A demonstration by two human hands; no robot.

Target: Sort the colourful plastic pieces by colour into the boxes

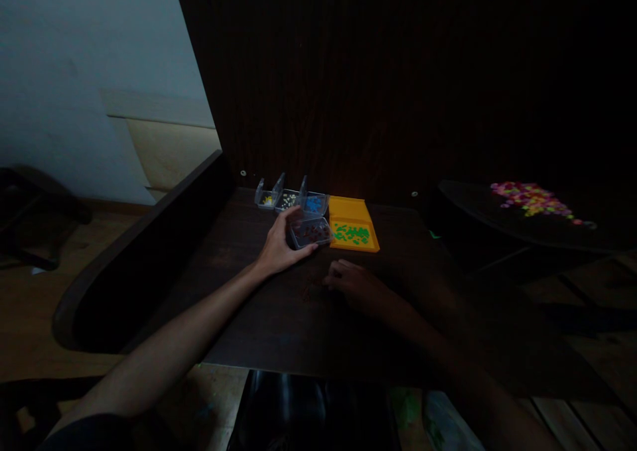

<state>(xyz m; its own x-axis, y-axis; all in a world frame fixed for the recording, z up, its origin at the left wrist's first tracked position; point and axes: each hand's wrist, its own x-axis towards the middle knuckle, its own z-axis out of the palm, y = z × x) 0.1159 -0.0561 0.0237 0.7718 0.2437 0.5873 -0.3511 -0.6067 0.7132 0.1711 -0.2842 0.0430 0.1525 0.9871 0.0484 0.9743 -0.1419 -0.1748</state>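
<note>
My left hand (281,245) is around the left side of a small clear plastic box (298,239), thumb along its near edge and fingers at its far side. Dark brown pieces (314,231) lie inside that box. On the dark table just in front of it is a small scatter of reddish-brown pieces (307,292). My right hand (348,282) is beside this scatter, low over the tabletop, its fingers curled together. Whatever they may hold is hidden in the dim light.
Behind are open clear boxes with yellow pieces (267,200), whitish pieces (288,201) and blue pieces (314,203). An open yellow case (348,207) with green pieces (352,233) stands right of them. A dark panel (348,86) rises behind. Colourful beads (532,199) lie on a surface at right.
</note>
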